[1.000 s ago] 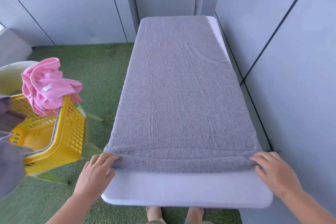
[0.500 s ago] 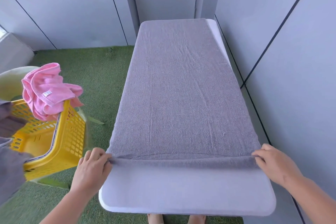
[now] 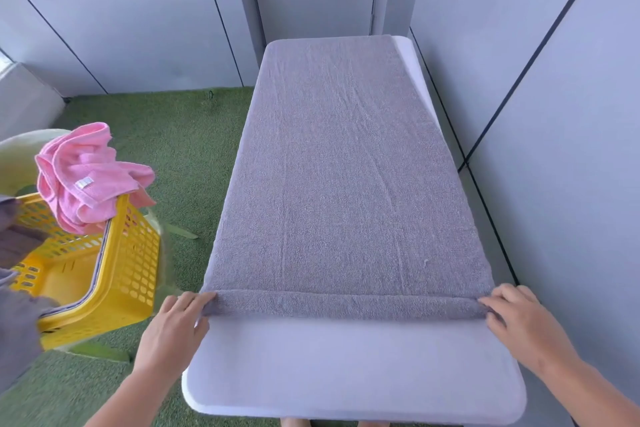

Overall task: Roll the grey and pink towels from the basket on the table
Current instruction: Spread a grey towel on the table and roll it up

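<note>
Rolled further, the grey towel (image 3: 346, 184) lies gripped between left hand (image 3: 176, 326) and right hand (image 3: 523, 322).

tag (image 3: 84, 183) on pink towel (image 3: 69, 163) is unreadable.

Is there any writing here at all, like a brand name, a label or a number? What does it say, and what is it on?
No text here can be read.
White tag on the pink towel: too small and blurred to read.
Grey towel, yellow basket, table and wall panels: no writing shows.
</note>
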Tool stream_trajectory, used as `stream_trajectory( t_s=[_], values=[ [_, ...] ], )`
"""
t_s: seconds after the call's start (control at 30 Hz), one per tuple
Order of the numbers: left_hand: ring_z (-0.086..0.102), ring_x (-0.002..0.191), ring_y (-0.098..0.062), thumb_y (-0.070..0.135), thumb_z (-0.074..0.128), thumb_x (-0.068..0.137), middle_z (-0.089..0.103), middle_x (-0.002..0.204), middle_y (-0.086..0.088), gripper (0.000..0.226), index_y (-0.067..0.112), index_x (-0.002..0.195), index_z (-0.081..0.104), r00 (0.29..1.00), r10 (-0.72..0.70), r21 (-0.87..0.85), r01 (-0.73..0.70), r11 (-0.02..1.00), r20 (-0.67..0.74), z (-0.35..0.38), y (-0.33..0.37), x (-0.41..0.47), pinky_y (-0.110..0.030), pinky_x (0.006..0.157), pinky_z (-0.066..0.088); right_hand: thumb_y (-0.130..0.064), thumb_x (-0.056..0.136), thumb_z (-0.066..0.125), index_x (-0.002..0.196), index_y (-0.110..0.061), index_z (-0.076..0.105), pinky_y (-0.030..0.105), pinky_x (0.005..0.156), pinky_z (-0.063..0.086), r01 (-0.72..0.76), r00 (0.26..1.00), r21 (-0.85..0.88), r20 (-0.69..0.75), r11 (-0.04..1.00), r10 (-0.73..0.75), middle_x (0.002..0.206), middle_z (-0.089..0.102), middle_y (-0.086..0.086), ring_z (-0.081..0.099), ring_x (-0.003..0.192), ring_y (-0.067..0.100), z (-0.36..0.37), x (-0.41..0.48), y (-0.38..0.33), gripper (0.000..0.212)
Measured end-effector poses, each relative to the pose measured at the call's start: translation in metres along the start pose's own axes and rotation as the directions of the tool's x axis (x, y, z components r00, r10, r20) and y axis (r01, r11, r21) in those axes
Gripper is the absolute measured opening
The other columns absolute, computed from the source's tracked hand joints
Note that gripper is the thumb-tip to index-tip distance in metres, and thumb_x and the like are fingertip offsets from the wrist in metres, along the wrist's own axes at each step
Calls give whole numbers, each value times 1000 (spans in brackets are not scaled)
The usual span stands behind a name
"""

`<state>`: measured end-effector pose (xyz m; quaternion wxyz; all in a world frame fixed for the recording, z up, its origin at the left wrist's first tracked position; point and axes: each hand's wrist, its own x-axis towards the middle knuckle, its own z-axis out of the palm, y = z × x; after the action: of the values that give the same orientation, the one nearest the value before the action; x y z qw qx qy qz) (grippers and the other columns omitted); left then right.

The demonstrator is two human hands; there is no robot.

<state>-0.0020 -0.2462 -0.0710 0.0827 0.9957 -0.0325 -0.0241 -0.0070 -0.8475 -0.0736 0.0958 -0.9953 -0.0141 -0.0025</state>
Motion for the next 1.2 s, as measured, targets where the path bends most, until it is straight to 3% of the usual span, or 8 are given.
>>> stream_trajectory(
  t_s=[0.13,0.27,0.4,0.63,0.8,0.9,1.0,1.2],
  values=[
    [43,83,-15,38,39,83,54,84,16,35,28,95,70,999,43,17,-43,999,-22,-2,-7,-1,-30,52,46,-13,69,78,74,-28,69,24,48,43,55,995,-51,91,997,-50,82,48,-16,43,82,7,-9,3,3,18],
    [46,84,-16,36,39,84,48,84,16,35,25,85,72,996,51,3,-51,999,-69,-5,-7,-8,-23,51,35,-26,82,64,70,-35,68,24,53,42,29,987,-74,161,997,-16,80,45,-18,44,81,3,-15,8,8,16],
    [39,83,-18,38,39,85,44,86,10,37,26,82,74,993,-16,34,20,999,-116,-10,-4,10,-35,65,43,-34,88,42,76,-29,67,27,57,46,-92,959,-44,264,995,100,81,51,-8,56,71,7,-20,34,1,28],
    [58,87,-24,8,64,91,59,98,4,20,20,106,71,968,-217,-215,187,959,-126,-7,4,36,-35,61,47,-6,83,63,99,-25,69,33,69,50,-211,978,183,41,960,207,96,61,-10,64,80,16,-14,34,-19,25],
    [53,98,-18,23,63,78,63,113,14,38,23,116,69,998,36,-131,-43,990,-53,-3,-11,29,-34,69,54,-6,78,71,118,-22,70,31,76,46,-124,992,58,47,991,121,111,61,-12,44,101,9,-1,25,-12,43],
    [51,93,-18,27,75,75,63,109,15,43,22,117,71,996,87,-78,-88,993,-14,-5,-20,37,-34,69,55,-14,80,73,108,-26,73,35,64,53,-140,987,-31,70,990,142,97,53,-16,34,91,6,4,38,-13,31],
    [45,83,-15,39,50,78,59,91,18,37,26,104,73,991,130,-47,-131,990,-19,-4,-26,47,-32,64,51,-19,87,64,88,-30,74,30,61,49,-163,976,-115,129,980,178,88,49,-16,36,88,7,-9,54,-19,15],
    [40,78,-13,41,47,76,45,83,19,26,33,82,71,983,177,-59,-179,982,-41,-10,-29,39,-33,62,44,-33,94,46,77,-30,66,21,58,36,-124,935,-201,304,972,183,85,45,-14,39,91,3,-33,50,-21,27]
  ],
)
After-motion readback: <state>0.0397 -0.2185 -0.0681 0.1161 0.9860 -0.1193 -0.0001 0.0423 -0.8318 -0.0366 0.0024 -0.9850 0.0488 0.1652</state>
